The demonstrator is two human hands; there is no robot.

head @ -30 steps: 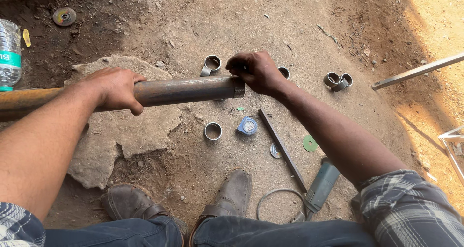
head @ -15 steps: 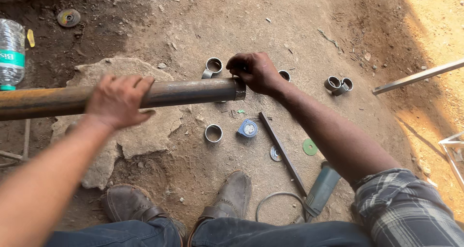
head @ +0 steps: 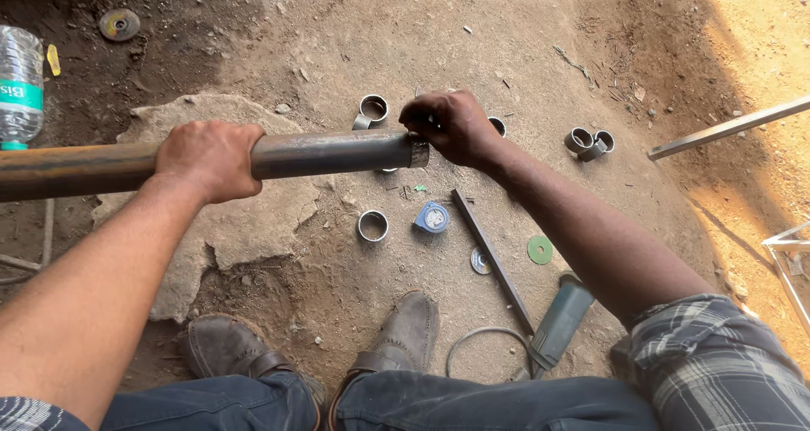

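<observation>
Pipe [head: 329,153] runs level across the shot, long rusty steel thing coming in from the left edge and ending near the middle, held up above the dirt floor [head: 506,43]. Left hand [head: 209,157] is wrapped right around it, full grip from the top. Right hand [head: 451,127] is at the open end, fingers bunched and pinching at the rim, can't tell if there's anything small between them.

Below the pipe end there's a short cut ring [head: 372,225] lying next to a blue tape measure [head: 432,218], and another ring [head: 373,109] just above the pipe. Two more rings [head: 589,141] sit touching each other off to the right. Angle grinder [head: 558,321] lies by the right knee, flat bar [head: 492,258] beside it, green disc [head: 540,249] close by. Plastic bottle [head: 20,85] at far left.
</observation>
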